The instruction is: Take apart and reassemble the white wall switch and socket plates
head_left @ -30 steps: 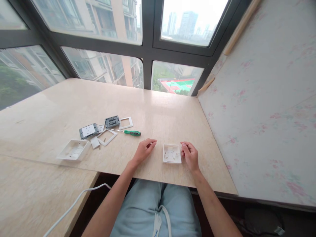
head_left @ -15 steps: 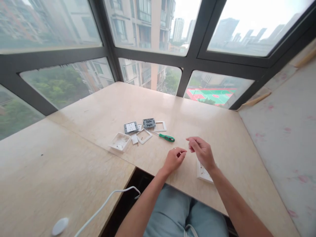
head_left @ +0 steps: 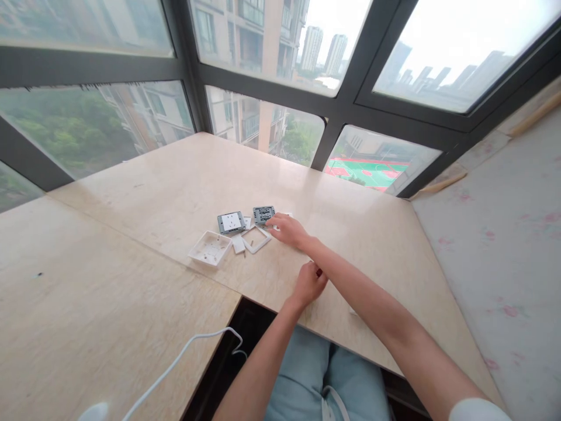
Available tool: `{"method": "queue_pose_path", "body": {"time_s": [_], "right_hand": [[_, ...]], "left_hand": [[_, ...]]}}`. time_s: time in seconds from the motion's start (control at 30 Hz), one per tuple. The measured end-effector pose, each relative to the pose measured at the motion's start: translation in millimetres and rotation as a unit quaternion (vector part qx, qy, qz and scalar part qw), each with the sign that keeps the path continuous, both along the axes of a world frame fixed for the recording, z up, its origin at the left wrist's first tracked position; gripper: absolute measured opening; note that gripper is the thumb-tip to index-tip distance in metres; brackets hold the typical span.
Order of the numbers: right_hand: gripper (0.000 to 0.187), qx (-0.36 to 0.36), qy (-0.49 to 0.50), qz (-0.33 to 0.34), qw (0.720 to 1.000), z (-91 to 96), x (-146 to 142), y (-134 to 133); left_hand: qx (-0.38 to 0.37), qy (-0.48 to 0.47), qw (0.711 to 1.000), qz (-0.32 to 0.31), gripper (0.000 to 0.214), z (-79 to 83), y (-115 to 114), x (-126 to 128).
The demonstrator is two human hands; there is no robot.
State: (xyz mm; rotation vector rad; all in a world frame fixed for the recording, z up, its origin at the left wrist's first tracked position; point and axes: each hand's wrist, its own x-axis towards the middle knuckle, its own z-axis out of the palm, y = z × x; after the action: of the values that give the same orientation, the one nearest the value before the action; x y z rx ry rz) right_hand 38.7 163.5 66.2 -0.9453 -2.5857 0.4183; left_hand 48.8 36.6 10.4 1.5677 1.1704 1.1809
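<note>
My right hand (head_left: 287,228) reaches out over the parts, its fingers apart beside the right edge of a grey socket module seen from its back (head_left: 263,214). Under the right forearm, my left hand (head_left: 310,283) stays curled near the table's front edge; whatever its fingers may hold is hidden. Left of the right hand lies a white square frame (head_left: 255,239). Behind that frame sits a socket module with a white face (head_left: 232,222). A small white plate (head_left: 238,244) lies between frame and box. The screwdriver is hidden by the right hand and arm.
An open white mounting box (head_left: 211,249) stands at the left of the parts, with small pieces inside. A white cable (head_left: 184,345) runs over the table edge (head_left: 232,310) by the dark gap. Windows (head_left: 267,123) close off the back, a papered wall (head_left: 491,251) the right.
My right hand has moved forward and left, from above the second white box to the parts. My left hand has barely moved. The view has shifted slightly.
</note>
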Motion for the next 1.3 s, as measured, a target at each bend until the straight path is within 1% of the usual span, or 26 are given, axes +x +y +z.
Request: {"method": "queue_pose_path", "body": {"time_s": [0.07,0.2,0.3,0.4,0.57,0.87,1.03,1.3], "right_hand": [[0.018,0.004,-0.025,0.015,1.0,-3.0,-6.8,-3.8],[0.019,0.003,-0.065,0.071,0.995,-5.9,-13.1,-12.0],[0.013,0.001,-0.085,0.106,0.991,-8.8,-12.7,-15.2],[0.01,0.0,-0.095,0.126,0.988,-14.4,-10.1,-16.0],[0.012,0.004,-0.086,0.133,0.987,-22.7,-6.2,-14.5],[0.014,-0.003,-0.035,0.18,0.983,-24.7,-0.7,-18.9],[0.011,-0.008,-0.005,0.179,0.984,-25.9,2.4,-19.5],[0.008,-0.001,0.022,0.144,0.989,-27.1,18.2,-24.3]], "left_hand": [[-0.007,-0.002,1.0,-0.002,0.018,-2.8,-0.2,-0.2],[-0.007,-0.005,1.0,0.0,0.017,-5.7,-0.7,-0.6],[0.001,-0.001,1.0,0.004,0.013,-5.8,-1.1,-0.8],[0.007,0.012,1.0,0.004,0.012,-6.7,-1.5,-0.8],[0.006,0.047,0.999,-0.002,0.012,-9.9,-1.6,-0.2],[0.005,0.118,0.993,-0.003,0.011,-11.7,-2.9,1.0],[0.012,0.142,0.99,-0.004,0.012,-10.9,-2.7,1.8],[0.033,0.16,0.986,-0.018,0.019,-7.8,-5.2,4.8]]}}
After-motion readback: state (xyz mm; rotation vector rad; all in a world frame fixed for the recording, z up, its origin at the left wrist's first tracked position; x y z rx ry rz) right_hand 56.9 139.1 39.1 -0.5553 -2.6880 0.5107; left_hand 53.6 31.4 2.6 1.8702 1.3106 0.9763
